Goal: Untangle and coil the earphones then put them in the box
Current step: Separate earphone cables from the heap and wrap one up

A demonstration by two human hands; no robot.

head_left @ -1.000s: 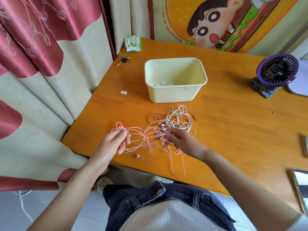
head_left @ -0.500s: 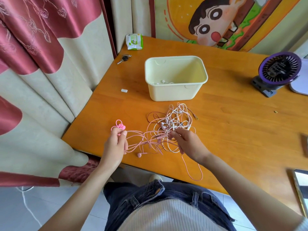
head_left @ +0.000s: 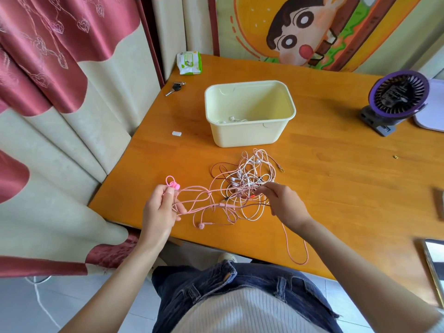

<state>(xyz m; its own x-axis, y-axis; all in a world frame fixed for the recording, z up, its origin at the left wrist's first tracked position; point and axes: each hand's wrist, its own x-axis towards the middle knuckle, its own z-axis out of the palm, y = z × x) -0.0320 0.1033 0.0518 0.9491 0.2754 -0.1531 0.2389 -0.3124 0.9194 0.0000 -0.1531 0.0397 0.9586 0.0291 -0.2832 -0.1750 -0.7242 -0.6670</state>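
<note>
A tangle of white, pink and dark earphone cables (head_left: pixel 247 179) lies on the wooden table (head_left: pixel 324 188) in front of a pale yellow box (head_left: pixel 249 131). White earphones (head_left: pixel 231 119) lie inside the box. My left hand (head_left: pixel 161 207) pinches the pink earphone cable (head_left: pixel 199 200) near its earbud end, which sticks up above my fingers. My right hand (head_left: pixel 283 203) pinches cables at the near edge of the tangle. One pink loop hangs over the table's front edge.
A purple desk fan (head_left: pixel 396 102) stands at the right. Keys (head_left: pixel 174 88) and a tissue pack (head_left: pixel 189 62) lie at the back left, a small white piece (head_left: pixel 176 133) near the left edge. A phone (head_left: pixel 434 267) lies at the right front. Curtains hang on the left.
My left hand has risen slightly and turned with the pink end. My right hand has shifted right and further into the tangle, stretching the pink cable between the hands.
</note>
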